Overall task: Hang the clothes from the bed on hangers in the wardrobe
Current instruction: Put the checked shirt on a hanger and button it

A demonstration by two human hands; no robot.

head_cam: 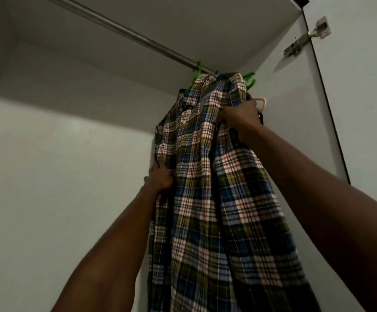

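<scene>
Forearms: two bare arms reach up from the bottom edge, the left one from lower centre, the right one from the right edge, both slanting up toward the shirt.
Shirt [207, 176]: plaid in green, blue, white and orange; it hangs long inside the wardrobe, its tail dropping past the bottom edge between the two arms, its collar up at the rail.
Left hand [160, 176]: fingers curled into the left edge of the shirt about midway up, gripping a fold of cloth.
Right hand [239, 119]: higher up, on the right side of the shirt near the shoulder, fingers closed on the cloth; whether it also touches the hanger behind it cannot be told.
Hands together: well apart, one low on the left edge, one high on the right, both clamped on the shirt.
Pale hanger [261, 102]: a peach-coloured curved end shows just above the right hand, beside the wardrobe's right wall; something dark hangs just below it, mostly hidden.
Green hangers [249, 81]: bright green plastic, showing on both sides of the shirt's collar; a green hook sits over the rail.
Rail [124, 30]: metal bar running diagonally from upper left down to the shirt's top.
Wardrobe [59, 165]: white walls and ceiling, dim inside.
Door [363, 97]: white, open at the right, with a metal hinge [306, 37] near its top.
</scene>
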